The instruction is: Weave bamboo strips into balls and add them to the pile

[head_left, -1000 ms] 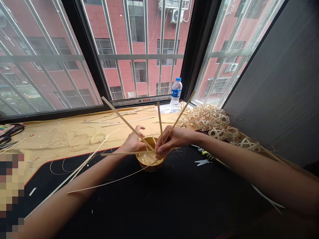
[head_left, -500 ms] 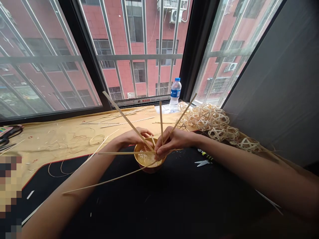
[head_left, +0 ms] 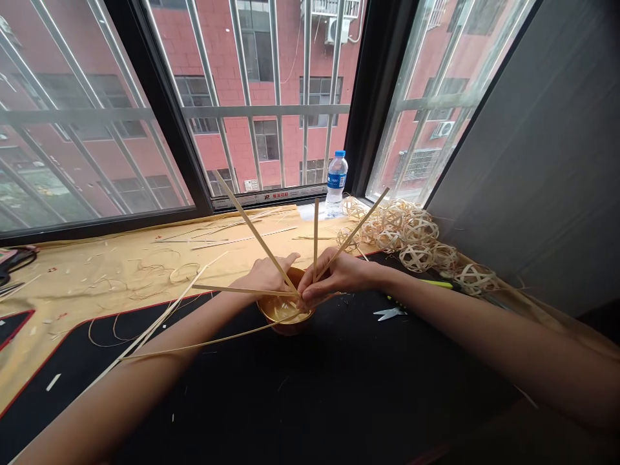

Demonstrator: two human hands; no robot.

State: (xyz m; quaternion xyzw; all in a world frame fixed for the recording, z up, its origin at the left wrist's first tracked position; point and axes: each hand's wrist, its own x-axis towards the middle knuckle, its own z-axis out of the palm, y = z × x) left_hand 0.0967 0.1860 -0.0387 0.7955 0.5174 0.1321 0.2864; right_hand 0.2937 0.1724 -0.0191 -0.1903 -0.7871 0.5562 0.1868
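Note:
My right hand (head_left: 334, 276) pinches several thin bamboo strips (head_left: 256, 227) where they cross, above the rim of a gold-coloured bowl (head_left: 287, 327). The free ends fan out: some point up, others reach left across my left forearm. My left hand (head_left: 269, 274) is at the bowl's far left side, behind the strips. One of its digits stretches out to the right; the others drop toward the bowl and are hidden. Pale bits and what looks like water lie inside the bowl.
Scissors (head_left: 390, 313) lie on the black mat (head_left: 339, 394), partly behind my right forearm. Woven bamboo balls (head_left: 416, 232) are heaped at the right. A water bottle (head_left: 336, 184) stands by the window. Loose strips (head_left: 169, 310) lie at the left.
My left hand has turned and dropped lower at the bowl, with one digit now stretched out. The right hand keeps its pinch on the strips. The view has shifted slightly.

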